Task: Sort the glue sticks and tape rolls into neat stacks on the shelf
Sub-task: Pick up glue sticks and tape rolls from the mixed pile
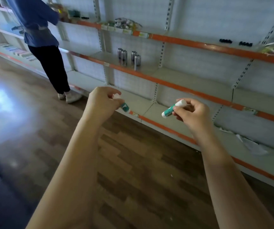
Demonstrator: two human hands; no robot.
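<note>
Before white shelving (174,75), left hand (102,100) and right hand (193,113) each pinch, seemingly, one glue stick (171,109).

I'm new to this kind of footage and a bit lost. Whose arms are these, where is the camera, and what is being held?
The one picture comes from a camera worn on a person's head, looking forward and down, so the two bare arms are the wearer's own. The left hand pinches a green and white glue stick; the right hand grips another glue stick. Ahead stand white shelves with orange edges; one carries a few metal cans. A second person works at the shelves further left.
</note>
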